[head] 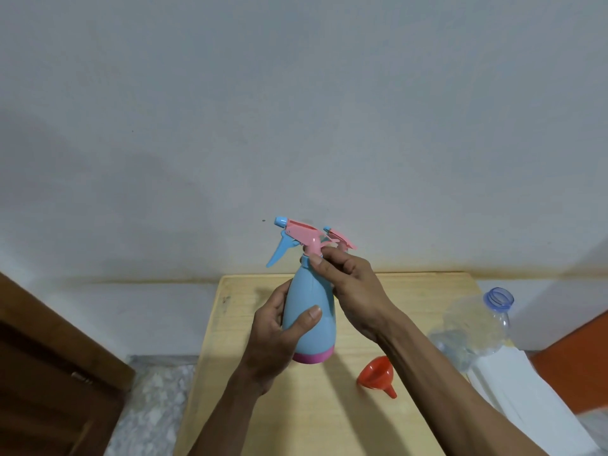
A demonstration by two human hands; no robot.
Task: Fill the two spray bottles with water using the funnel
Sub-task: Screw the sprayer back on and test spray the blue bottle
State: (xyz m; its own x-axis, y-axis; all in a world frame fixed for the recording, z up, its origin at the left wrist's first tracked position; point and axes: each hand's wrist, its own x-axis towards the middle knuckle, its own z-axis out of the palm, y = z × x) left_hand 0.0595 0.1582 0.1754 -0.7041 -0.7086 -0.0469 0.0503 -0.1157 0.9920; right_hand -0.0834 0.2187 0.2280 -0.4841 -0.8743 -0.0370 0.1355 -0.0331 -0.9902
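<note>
A plain room in a home, it seems: a small wooden table [329, 406] against a bare white wall [296, 110], a brown wooden door [49, 373], speckled stone floor [154, 399].

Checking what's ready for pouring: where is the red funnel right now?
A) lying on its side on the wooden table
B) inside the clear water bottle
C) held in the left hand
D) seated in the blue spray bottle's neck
A: the red funnel lies tipped on the wooden table, beside the right forearm, and neither hand holds it.

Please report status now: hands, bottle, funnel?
Left hand grips blue spray bottle body; right hand fingers on its collar. Sprayer head on. Red funnel lies on table, untouched. Second sprayer behind right hand.
</note>
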